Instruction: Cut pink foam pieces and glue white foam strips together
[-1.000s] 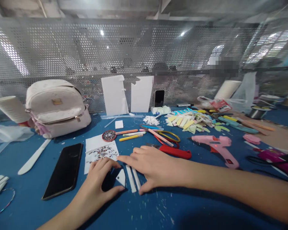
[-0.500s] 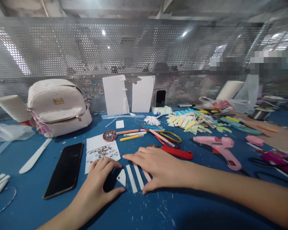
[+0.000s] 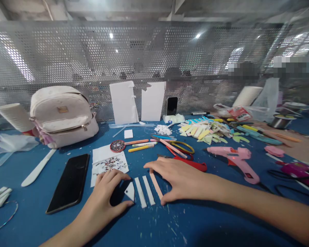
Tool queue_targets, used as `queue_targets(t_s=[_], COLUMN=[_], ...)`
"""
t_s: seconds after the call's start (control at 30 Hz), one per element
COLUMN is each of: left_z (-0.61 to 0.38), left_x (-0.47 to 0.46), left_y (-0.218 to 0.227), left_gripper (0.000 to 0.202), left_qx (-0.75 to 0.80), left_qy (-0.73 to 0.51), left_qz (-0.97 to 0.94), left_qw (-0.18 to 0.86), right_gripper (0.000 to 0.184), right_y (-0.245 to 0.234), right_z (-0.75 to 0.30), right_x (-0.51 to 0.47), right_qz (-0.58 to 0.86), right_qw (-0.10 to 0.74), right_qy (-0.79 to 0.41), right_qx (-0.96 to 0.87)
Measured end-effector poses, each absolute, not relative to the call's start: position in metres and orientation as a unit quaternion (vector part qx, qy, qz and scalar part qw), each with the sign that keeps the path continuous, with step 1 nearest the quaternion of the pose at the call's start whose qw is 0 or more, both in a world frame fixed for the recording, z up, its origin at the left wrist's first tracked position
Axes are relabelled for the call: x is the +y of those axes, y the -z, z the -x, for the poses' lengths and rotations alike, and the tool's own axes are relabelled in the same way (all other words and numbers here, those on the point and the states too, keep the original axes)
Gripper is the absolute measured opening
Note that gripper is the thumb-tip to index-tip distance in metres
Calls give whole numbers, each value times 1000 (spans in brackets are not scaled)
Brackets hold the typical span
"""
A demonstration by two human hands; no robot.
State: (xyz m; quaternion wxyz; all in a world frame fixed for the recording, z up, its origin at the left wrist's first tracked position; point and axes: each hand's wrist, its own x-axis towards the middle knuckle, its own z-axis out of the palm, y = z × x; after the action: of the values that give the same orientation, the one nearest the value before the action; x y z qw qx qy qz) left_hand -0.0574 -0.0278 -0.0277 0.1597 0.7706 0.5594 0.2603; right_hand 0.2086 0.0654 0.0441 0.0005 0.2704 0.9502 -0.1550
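My left hand is arched on the blue table, thumb and fingers closed round a small black and white piece. To its right lie two white strips and a pale pink strip, side by side. My right hand lies flat beside them with its fingers stretched out, holding nothing. Its fingertips are at the far end of the pink strip and its thumb near the close end.
A black phone and a glitter-strewn paper lie left of my hands. Red scissors, a pink glue gun, pencils, coloured foam scraps, a white backpack and white boards crowd the back, before a perforated screen.
My right hand has slid to the right, uncovering the white strips and the pink strip. My left hand has stayed on its small piece.
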Motion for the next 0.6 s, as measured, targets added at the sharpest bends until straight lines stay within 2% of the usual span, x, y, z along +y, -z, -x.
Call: queue_targets(t_s=[0.13, 0.27, 0.43, 0.6], left_z=[57, 58, 59, 58], left_x=[-28, -27, -28, -29], left_y=[27, 28, 28, 27], left_gripper=[32, 31, 31, 30], left_qx=[558, 552, 546, 550], left_qy=[-262, -262, -262, -264], left_qz=[-771, -775, -778, -774], left_qw=[160, 162, 165, 168], right_gripper=[75, 74, 85, 84], right_y=[-54, -61, -58, -56], right_z=[-198, -182, -163, -158], right_x=[65, 62, 60, 62], right_qz=[-250, -196, -185, -180], right_qw=[48, 110, 174, 173], right_qy=[28, -64, -101, -76], right_qx=[967, 972, 962, 965])
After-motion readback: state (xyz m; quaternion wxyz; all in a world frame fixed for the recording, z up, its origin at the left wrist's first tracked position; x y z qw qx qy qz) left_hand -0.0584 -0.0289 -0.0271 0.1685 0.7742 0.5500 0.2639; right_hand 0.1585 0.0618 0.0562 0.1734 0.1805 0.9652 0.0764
